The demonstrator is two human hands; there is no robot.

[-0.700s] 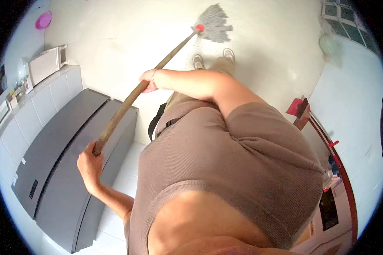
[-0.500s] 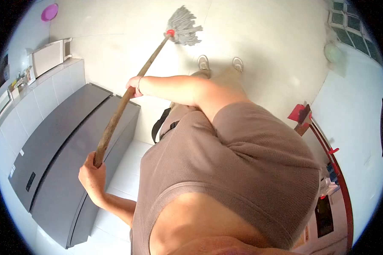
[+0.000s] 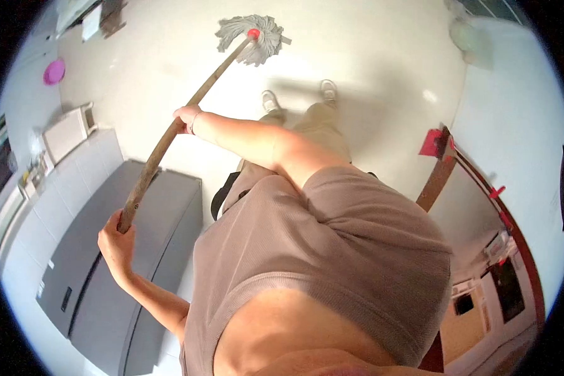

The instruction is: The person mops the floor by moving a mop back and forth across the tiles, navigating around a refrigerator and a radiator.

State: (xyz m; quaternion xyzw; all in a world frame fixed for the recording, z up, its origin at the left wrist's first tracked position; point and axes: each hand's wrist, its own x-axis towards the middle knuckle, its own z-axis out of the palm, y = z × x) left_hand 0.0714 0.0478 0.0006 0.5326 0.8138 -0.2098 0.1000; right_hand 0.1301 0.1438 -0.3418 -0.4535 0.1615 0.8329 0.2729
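Observation:
Both my hands are closed on a mop with a long wooden handle [image 3: 149, 172]. My left hand [image 3: 116, 243] grips its upper end, in front of the grey refrigerator. Farther down the handle, my right hand [image 3: 187, 118] is wrapped round it, its arm reaching across my body. The handle slants away to a red socket [image 3: 253, 34], where the grey string mop head [image 3: 266, 45] lies spread on the pale floor, beyond my shoes [image 3: 270, 101].
A grey refrigerator [image 3: 97, 276] lies close on my left, beside a white tiled ledge [image 3: 75, 156] with small items on it. A pink basin [image 3: 54, 72] is at the far left. On the right are a doorway with a dark red frame [image 3: 527, 263] and a pale wall [image 3: 514, 119].
The mop head has swept a little to the left and its strands have fanned out. Both hands moved left with the handle, still gripping it. My feet and the view have shifted too.

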